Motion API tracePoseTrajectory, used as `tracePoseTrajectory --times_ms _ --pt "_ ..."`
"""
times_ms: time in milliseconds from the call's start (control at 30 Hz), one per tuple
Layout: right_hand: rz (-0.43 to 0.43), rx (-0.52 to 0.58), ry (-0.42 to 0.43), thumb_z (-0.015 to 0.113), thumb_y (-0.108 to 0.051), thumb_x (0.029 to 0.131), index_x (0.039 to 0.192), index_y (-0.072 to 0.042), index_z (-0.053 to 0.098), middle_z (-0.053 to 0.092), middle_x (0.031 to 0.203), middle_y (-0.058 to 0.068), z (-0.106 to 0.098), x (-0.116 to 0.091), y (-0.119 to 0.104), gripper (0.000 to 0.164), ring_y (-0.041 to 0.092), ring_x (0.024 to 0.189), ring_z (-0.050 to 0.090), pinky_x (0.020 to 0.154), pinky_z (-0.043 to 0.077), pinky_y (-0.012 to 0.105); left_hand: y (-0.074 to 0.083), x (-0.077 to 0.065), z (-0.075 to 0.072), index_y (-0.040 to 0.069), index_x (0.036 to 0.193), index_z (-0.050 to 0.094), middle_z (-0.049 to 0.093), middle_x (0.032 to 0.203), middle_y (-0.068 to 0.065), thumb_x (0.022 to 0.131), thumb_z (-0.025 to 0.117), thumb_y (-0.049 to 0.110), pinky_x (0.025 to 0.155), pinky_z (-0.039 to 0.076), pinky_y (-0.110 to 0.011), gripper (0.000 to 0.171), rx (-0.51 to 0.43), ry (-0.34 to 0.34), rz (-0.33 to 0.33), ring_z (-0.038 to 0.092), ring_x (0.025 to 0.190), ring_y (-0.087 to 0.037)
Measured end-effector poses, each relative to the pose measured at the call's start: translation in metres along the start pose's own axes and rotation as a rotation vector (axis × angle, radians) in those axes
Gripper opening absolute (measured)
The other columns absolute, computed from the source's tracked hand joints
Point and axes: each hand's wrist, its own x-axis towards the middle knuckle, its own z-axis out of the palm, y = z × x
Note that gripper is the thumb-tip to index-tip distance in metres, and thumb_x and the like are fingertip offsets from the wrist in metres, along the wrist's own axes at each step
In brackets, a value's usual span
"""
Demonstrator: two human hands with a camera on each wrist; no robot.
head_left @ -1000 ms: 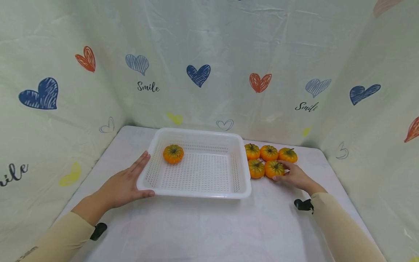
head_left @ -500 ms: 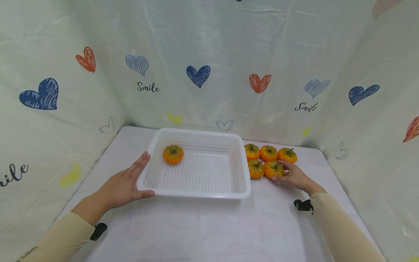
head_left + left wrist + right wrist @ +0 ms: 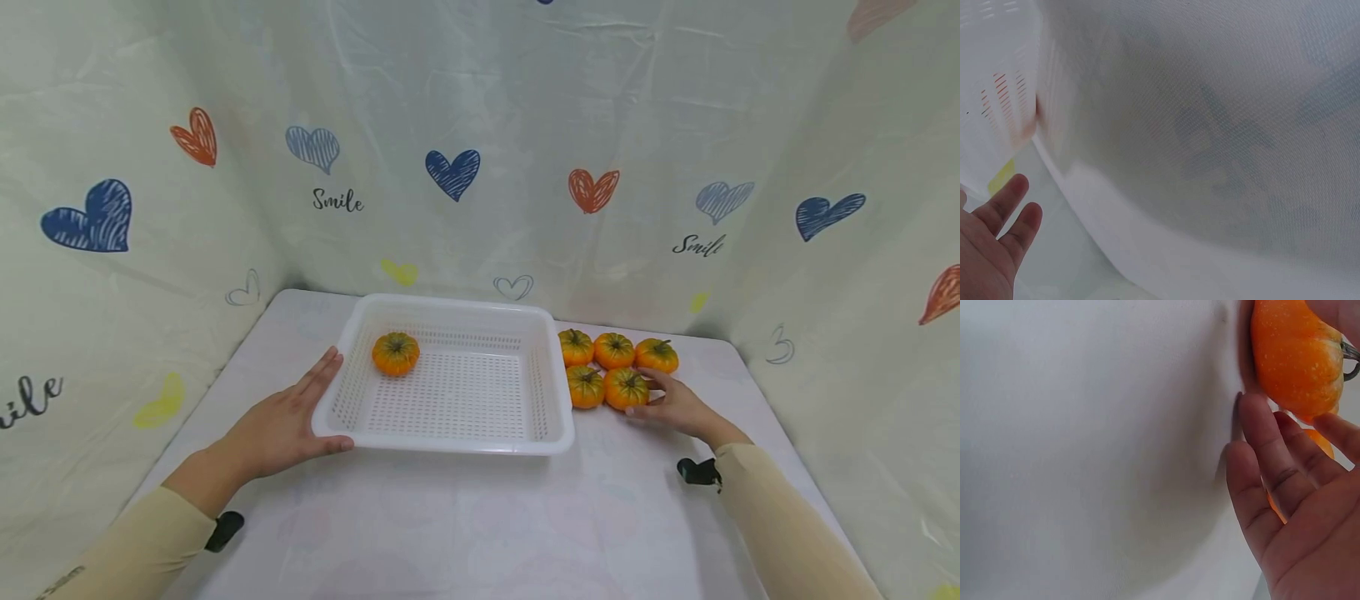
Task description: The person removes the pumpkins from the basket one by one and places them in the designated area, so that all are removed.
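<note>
My left hand rests on the left front corner of a white plastic basket, thumb at the front rim and fingers extended along the side. In the left wrist view, fingers lie straight beside the perforated wall. An orange pumpkin sits in the basket's left part. My right hand reaches around the right side of another small pumpkin, thumb at its near side. In the right wrist view that pumpkin lies between thumb and index finger, the other fingers loosely extended.
Several more pumpkins stand in two rows against the basket's right side, including a pumpkin beside the one at my hand. The table has a white cover. Heart-printed curtains enclose its back and sides.
My right hand has shifted very slightly rightward relative to the pumpkin, which stays in place. The left hand and the basket hold still.
</note>
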Motion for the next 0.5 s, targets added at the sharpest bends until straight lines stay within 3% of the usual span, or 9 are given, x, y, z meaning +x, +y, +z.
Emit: tracePoseTrajectory --times_ms 267,500 --pt "-0.029 -0.014 -0.009 0.079 -0.04 0.086 0.153 0.003 0.026 0.042 0.143 0.03 -0.013 -0.016 -0.004 0.096 0.039 0.111 0.061 0.091 0.052 0.052 -0.001 0.001 0.0 0.014 0.161 -0.002 -0.001 0.168 -0.006 0.081 0.06 0.076 0.098 0.044 -0.061 0.119 -0.002 0.0 0.001 0.046 0.13 -0.047" --pt "-0.061 -0.111 0.042 0.077 -0.041 0.088 0.155 0.002 0.023 0.045 0.141 0.03 -0.039 -0.024 -0.021 0.095 0.033 0.103 0.062 0.086 0.055 0.049 -0.001 0.001 -0.001 0.013 0.161 -0.003 -0.001 0.167 -0.007 0.081 0.061 0.075 0.097 0.044 -0.062 0.119 -0.01 -0.003 0.007 0.046 0.129 -0.047"
